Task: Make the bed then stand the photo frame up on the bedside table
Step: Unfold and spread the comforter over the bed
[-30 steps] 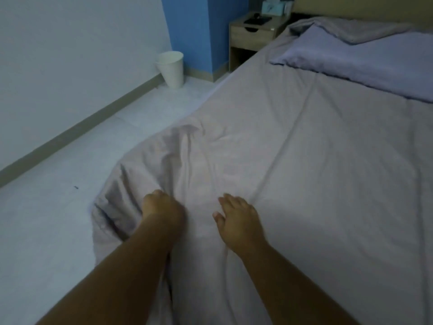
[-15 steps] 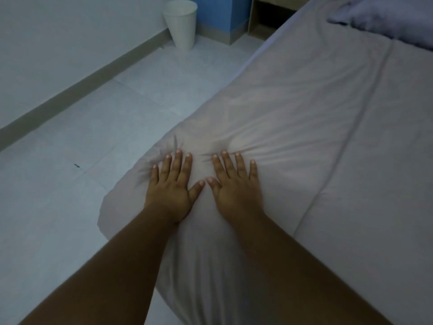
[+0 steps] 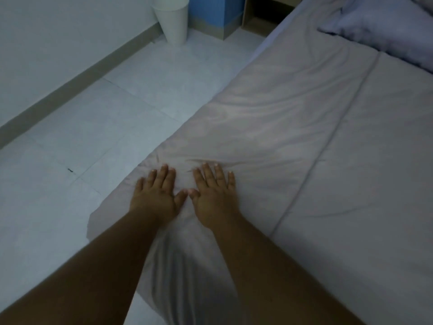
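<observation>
A pale grey-pink cover lies spread over the bed, with light wrinkles near its left edge. My left hand and my right hand rest flat on it side by side near the bed's left edge, fingers spread, thumbs almost touching, holding nothing. A lilac pillow lies at the head of the bed, top right. Only the lower part of the wooden bedside table shows at the top; its top and the photo frame are out of view.
A white waste bin stands on the pale tiled floor by the blue wall corner. A white wall with a grey skirting board runs along the left. The cover's corner hangs over the bed's edge towards the floor.
A second ago my left hand was bunched in a ruffled fold of the cover; both hands now lie flat and open on it, and the fold is smoothed out. The view has tilted down.
</observation>
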